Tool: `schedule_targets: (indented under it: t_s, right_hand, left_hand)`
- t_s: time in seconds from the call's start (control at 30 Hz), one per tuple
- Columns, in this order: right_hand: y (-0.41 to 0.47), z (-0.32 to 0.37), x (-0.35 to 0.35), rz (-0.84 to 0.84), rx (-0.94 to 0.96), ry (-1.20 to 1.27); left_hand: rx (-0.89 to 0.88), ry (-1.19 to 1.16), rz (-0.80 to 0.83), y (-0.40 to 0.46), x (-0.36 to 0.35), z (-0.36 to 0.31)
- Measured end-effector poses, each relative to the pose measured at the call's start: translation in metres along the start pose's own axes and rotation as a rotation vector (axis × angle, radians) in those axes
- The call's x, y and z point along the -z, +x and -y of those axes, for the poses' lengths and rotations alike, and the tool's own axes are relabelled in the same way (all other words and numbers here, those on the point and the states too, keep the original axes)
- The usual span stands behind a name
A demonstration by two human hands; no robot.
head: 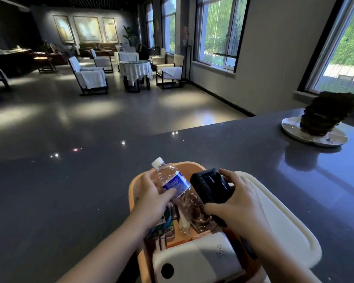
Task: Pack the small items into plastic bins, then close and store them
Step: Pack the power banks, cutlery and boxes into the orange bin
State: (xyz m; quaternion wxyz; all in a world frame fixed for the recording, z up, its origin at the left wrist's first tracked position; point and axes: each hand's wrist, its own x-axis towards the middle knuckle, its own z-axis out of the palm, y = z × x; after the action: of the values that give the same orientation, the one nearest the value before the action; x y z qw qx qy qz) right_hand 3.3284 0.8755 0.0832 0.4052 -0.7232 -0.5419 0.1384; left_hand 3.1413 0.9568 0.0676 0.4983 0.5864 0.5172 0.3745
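So I've got my left hand point(151, 198) wrapped round a clear water bottle point(177, 189), thumb across the blue label, fingers curled behind it. Bottle's tilted, white cap pointing up and away from me, bottom end down inside the orange bin point(132, 193). Right hand point(236, 198) is clamped on a black Anker power bank point(209, 185), fingers over the far end, thumb on the near end, holding it over the right side of the bin, right next to the bottle. Can't tell if the two actually touch tbh.

Stuff already in the bin: a white power bank point(198, 260) lying across the near end w/ its round dark button facing me, a green and blue carton point(163, 223) under my left wrist, plus some white cable-ish thing point(183, 224) and other small bits I can't make out.

The bin's white lid point(282, 225) is lying flat on the counter just to the right of the bin, partly under my right forearm. All of this sits on a dark glossy countertop point(70, 201). Far right of it there's a dark lumpy ornament point(325, 113) on a white plate point(290, 127), well away from the bin. Bg is a dim lounge w/ covered chairs and big windows.
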Motion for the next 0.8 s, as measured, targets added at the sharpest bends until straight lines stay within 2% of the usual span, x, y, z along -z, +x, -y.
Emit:
schedule_targets:
  t_s: [0.07, 0.13, 0.2, 0.23, 0.3, 0.37, 0.8]
  right_hand:
    - [0.0, -0.002, -0.001, -0.003, -0.009, 0.004]
    - [-0.001, -0.004, -0.002, 0.004, -0.014, 0.01]
    - [-0.003, -0.004, -0.003, 0.009, -0.02, 0.018]
    - [-0.003, -0.004, -0.003, 0.006, -0.022, 0.019]
    - [-0.004, -0.005, -0.004, -0.003, -0.017, 0.014]
    - [-0.006, -0.006, -0.004, -0.006, -0.012, 0.02]
    - [0.004, 0.0, 0.004, 0.015, 0.002, 0.043]
  left_hand:
    - [-0.242, 0.271, -0.112, 0.004, 0.008, -0.001]
    - [-0.538, 0.503, -0.117, 0.011, 0.012, -0.007]
    - [-0.754, 0.815, 0.024, 0.023, 0.01, -0.013]
    - [-0.804, 0.987, 0.126, 0.03, 0.005, -0.015]
    - [-0.776, 1.229, 0.293, 0.041, -0.005, -0.015]
    - [-0.732, 1.315, 0.338, 0.045, -0.012, -0.009]
    - [-0.83, 1.31, 0.101, 0.023, -0.001, -0.008]
